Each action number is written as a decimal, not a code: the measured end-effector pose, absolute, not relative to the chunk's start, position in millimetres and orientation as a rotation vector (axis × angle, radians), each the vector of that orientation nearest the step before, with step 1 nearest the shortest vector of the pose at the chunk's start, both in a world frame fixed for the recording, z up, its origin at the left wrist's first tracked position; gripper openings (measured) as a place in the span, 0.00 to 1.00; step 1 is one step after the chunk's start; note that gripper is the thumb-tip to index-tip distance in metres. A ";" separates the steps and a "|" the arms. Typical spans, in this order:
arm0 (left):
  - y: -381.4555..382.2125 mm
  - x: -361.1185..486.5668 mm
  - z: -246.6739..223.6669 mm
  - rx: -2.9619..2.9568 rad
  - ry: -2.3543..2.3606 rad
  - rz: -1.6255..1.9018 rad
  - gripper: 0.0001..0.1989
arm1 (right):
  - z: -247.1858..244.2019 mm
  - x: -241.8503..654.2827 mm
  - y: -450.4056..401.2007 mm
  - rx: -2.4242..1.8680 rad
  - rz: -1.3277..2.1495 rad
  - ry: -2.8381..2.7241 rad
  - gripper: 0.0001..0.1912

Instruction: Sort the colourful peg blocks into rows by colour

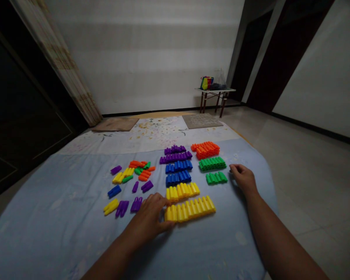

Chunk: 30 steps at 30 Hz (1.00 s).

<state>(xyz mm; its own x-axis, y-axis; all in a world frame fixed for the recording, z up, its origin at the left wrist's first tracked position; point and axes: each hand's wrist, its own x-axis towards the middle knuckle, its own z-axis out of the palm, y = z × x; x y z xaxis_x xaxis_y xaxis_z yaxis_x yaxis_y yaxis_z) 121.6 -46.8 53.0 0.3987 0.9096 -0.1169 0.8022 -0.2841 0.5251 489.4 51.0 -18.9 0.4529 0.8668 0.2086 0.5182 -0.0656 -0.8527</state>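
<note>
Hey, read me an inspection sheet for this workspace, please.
Surface: blue cloth with a pale floral far section, lightly wrinkled.
Pieces: purple rows, blue rows, yellow rows, orange stack, green rows; mixed loose pieces to the left.
Clutter: brown mat and greyish mat at the far end.
Left hand: at the nearest yellow row's left end; grip unclear.
Right hand: right of the green rows, apart from them; whether holding anything unclear.
Cables: nothing seen.
Surroundings: wall, curtain, small table with multicoloured item and plastic bag, tiled floor.
</note>
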 end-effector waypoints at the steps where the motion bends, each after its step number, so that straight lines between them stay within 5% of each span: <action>1: -46.8 122.5 52.1 2.147 1.465 0.286 0.21 | -17.9 488.7 50.2 -1.726 0.438 -1.201 0.23; 7: -48.4 117.4 56.0 2.085 1.517 0.382 0.26 | -17.8 489.3 47.7 -1.743 0.407 -1.217 0.23; 18: -12.8 25.8 54.7 1.869 2.123 0.886 0.17 | -20.1 492.7 49.6 -1.795 0.416 -1.218 0.22; 30: 80.2 -37.1 32.0 1.855 2.304 0.648 0.22 | -26.8 494.7 53.9 -1.822 0.490 -1.208 0.24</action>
